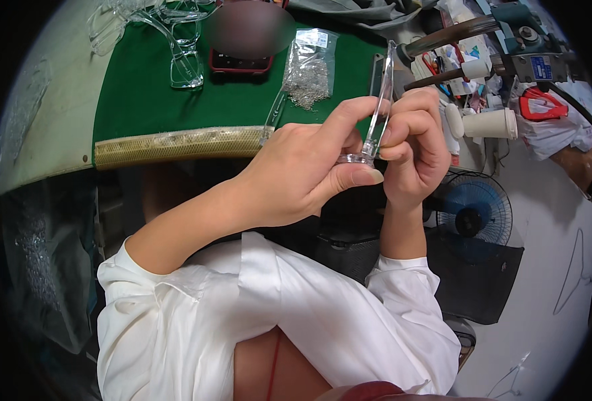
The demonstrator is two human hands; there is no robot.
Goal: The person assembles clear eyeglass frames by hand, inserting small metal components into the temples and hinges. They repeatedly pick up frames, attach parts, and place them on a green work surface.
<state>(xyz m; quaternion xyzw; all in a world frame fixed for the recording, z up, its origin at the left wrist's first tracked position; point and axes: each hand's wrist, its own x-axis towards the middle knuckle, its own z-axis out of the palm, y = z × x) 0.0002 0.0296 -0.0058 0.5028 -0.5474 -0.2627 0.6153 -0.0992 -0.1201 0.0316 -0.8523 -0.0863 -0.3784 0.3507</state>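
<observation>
Both of my hands are closed on a clear plastic eyeglass frame [385, 87], held up just past the near edge of the green table mat. My left hand [286, 170] pinches its lower part between thumb and fingers. My right hand [416, 144], fingers curled, grips it near the bend, where a long clear arm rises upward. Part of the frame is hidden behind my fingers. Beyond my left hand lies a small clear plastic bag [309, 67] of tiny metal parts, some showing at its lower end. A slim clear temple piece [274, 115] rests on the mat beside my left wrist.
Several clear eyeglass frames [186, 63] lie at the far left of the green mat [142, 93]. A red-edged phone [241, 63] sits beside them. A bench machine [526, 37], a white cup [488, 125] and a blue fan [470, 214] stand to the right.
</observation>
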